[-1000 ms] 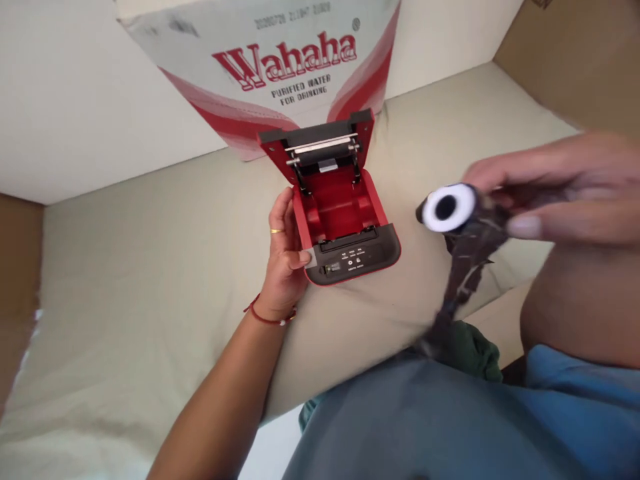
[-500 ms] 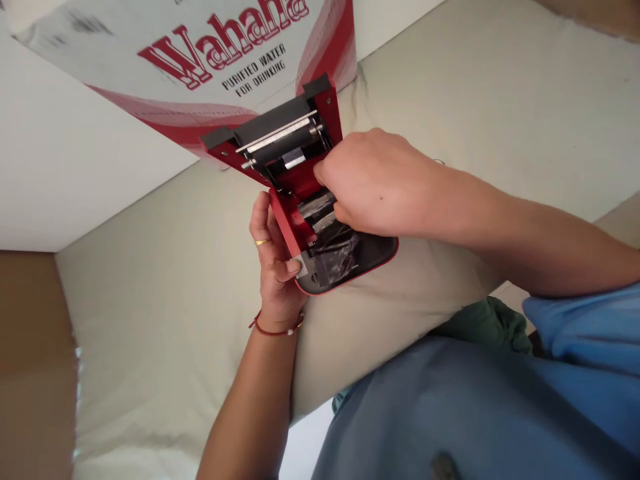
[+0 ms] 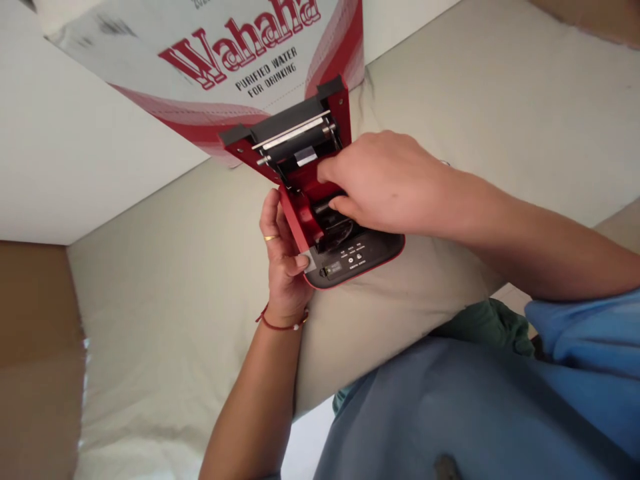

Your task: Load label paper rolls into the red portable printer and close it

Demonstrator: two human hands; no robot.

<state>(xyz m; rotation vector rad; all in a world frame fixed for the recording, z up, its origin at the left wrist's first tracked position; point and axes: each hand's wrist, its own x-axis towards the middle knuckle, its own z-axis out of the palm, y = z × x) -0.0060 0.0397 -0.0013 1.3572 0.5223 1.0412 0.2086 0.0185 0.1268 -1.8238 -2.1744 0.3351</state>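
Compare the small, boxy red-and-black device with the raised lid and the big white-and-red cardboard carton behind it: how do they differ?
Size: the red-and-black device looks far smaller than the white-and-red cardboard carton.
Handling: the left hand grips the device and the right hand reaches into it; neither touches the carton.
Print: the device bears tiny white markings; the carton, large red lettering.
Shared: both show red.

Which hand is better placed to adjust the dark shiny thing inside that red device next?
Probably the right hand: it reaches over the open red device, close to the dark shiny thing. The left hand grips the device's side, so it seems better suited to steadying.
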